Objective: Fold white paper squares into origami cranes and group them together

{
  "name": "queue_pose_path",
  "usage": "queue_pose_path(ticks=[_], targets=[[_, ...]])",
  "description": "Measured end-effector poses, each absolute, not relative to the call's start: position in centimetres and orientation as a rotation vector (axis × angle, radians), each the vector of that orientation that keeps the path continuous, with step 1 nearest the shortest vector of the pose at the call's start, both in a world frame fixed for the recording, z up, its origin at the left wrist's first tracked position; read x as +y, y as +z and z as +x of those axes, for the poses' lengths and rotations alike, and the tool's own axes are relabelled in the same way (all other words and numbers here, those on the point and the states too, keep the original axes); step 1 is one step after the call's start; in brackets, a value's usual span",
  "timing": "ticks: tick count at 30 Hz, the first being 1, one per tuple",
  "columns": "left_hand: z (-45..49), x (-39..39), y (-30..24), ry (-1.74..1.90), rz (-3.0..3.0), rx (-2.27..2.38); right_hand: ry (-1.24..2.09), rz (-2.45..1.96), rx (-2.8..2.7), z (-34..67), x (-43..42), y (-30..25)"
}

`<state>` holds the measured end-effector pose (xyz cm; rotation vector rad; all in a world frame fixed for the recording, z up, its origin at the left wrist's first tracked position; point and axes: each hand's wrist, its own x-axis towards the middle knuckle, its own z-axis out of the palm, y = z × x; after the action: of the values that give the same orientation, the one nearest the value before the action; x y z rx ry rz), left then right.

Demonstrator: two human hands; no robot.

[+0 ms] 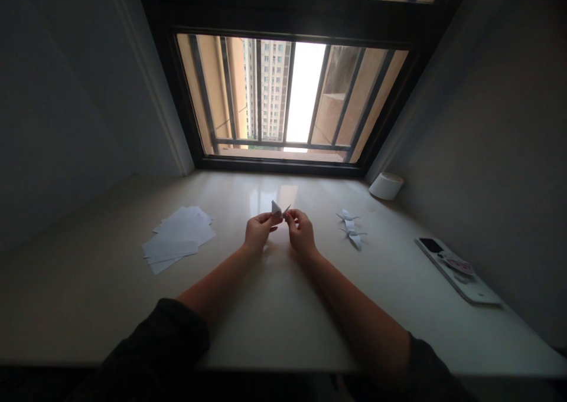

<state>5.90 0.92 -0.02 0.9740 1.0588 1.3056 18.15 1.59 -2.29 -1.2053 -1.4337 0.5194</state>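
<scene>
A small folded white paper piece (278,208) is held just above the pale tabletop (274,307), in the middle of the view. My left hand (259,231) pinches its left side with closed fingers. My right hand (300,229) pinches its right side, fingers also closed. Both forearms reach forward from dark sleeves at the bottom edge.
A loose stack of white paper sheets (178,237) lies to the left. Two finished folded paper figures (352,228) lie to the right. A white round container (386,185) stands by the barred window (287,98). A white tray with a dark phone (456,268) lies far right.
</scene>
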Motion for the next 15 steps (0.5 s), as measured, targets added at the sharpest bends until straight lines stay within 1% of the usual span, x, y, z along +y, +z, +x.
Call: queue_pose_path(ticks=[6,12,15], targets=[[6.12,0.78,-0.09,1.321,0.912,1.054,0.526,-1.198,-1.417,17.94,1.63,-2.47],[5.59,1.11,0.2,1.307,1.195,1.068,0.527,-1.216,-1.399,18.46,1.5,-2.07],[5.46,1.23,0.27,1.282,1.242,1.06,0.536,-1.209,-1.394,18.5,1.48,-2.0]])
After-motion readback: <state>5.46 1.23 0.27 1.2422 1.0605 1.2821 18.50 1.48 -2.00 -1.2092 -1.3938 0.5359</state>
